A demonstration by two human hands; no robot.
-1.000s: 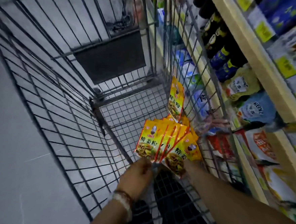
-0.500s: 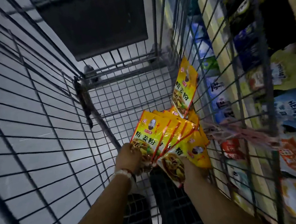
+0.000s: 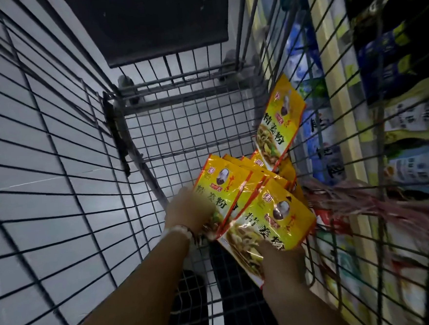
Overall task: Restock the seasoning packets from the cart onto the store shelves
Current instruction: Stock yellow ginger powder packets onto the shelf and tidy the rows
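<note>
The yellow seasoning packets (image 3: 238, 193) lie fanned in an overlapping bunch inside the wire cart (image 3: 63, 157), low in its basket at about 5 o'clock from the centre of the view. The left hand (image 3: 186, 210) grips the fan at its 8 o'clock corner, fingers curled round the lower edges of the packets, with a pale bracelet (image 3: 179, 230) on the wrist. The right hand (image 3: 278, 262) holds the front packet (image 3: 268, 224) at its lower edge; the thumb lies on the printed face, and the remaining fingers are hidden behind the packet, so their curl cannot be told. A single upright packet (image 3: 278, 122) leans against the right-hand wire wall of the cart, at 1 o'clock from the fan, its lower corner touching the packets beneath it. A dark panel (image 3: 153, 24) hangs on the far end wall of the cart at 12 o'clock. Through the right wire wall, store shelves (image 3: 341, 97) run from 1 o'clock to 4 o'clock, stocked with blue bagged goods (image 3: 305, 62) and dark packages; detail there is blurred. A reddish, blurred mesh-like item (image 3: 358, 200) lies just beside the fan at 3 o'clock. The grey floor (image 3: 17, 227) shows through the left wall.
</note>
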